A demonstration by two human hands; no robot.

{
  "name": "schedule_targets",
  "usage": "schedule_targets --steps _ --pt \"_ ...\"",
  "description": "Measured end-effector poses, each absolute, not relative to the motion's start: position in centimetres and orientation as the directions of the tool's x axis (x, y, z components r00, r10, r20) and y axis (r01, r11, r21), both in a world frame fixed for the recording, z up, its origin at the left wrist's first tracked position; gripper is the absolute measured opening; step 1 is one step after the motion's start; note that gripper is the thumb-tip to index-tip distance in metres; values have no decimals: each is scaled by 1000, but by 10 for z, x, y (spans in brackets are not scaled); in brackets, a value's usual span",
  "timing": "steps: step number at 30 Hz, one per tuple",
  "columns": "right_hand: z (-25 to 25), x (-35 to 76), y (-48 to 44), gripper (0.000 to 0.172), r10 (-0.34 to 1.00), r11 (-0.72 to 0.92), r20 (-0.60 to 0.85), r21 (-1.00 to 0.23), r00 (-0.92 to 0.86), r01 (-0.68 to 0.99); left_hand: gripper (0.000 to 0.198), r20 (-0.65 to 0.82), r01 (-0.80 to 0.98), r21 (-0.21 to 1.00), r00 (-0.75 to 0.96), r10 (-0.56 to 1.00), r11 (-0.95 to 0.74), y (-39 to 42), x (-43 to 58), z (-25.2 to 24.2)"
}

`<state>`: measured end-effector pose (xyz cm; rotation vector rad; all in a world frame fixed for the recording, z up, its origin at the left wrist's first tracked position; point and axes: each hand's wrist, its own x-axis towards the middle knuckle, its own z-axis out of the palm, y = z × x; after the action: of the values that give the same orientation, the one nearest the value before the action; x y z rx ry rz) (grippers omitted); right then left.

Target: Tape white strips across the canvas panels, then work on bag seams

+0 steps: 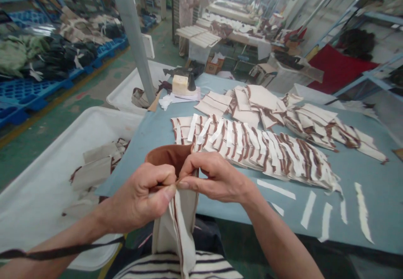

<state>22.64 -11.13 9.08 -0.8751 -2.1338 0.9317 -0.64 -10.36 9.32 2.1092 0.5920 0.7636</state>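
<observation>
A cream fabric piece with brown trim [176,224] hangs down in front of me, its brown inner side folded open at the top. My left hand [143,197] pinches its top edge with thumb and curled fingers. My right hand [214,178] pinches the same edge right beside it, fingertips touching the left thumb. Beyond my hands, a long overlapping row of similar cream-and-brown pieces [258,144] lies on the blue-grey table [371,186].
More stacked pieces [302,117] lie further back. White paper strips [324,220] lie scattered at the table's right front. A white bin [40,195] with a few pieces stands to the left, with a grey post [132,35] behind it. A person [187,6] stands far back.
</observation>
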Motion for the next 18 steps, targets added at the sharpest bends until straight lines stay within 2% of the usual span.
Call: schedule_targets --steps 3,6,8,10,12,14,16,18 --pt "79 238 -99 45 827 469 270 -816 -494 339 31 342 92 859 630 697 -504 -110 -8 88" --pt "75 254 -93 50 874 364 194 -868 -445 338 41 340 18 892 632 696 -452 -109 -18 82" --pt "76 262 -94 50 884 298 140 -904 -447 306 44 339 60 876 630 699 -479 -101 -28 76" --pt "78 265 -98 47 885 270 123 -921 -449 279 45 384 161 787 628 677 -596 -89 -40 72" --pt "84 263 -102 43 891 269 136 -927 -434 262 43 465 275 600 645 607 -752 -72 -52 70" --pt "93 258 -104 39 895 296 172 -919 -411 262 38 521 376 395 660 541 -838 -54 -61 70" --pt "105 252 -105 36 891 330 207 -907 -405 263 35 502 419 342 675 540 -841 -40 -66 72" --pt "114 245 -105 35 880 339 205 -903 -428 263 26 448 409 404 691 567 -818 -32 -64 74"
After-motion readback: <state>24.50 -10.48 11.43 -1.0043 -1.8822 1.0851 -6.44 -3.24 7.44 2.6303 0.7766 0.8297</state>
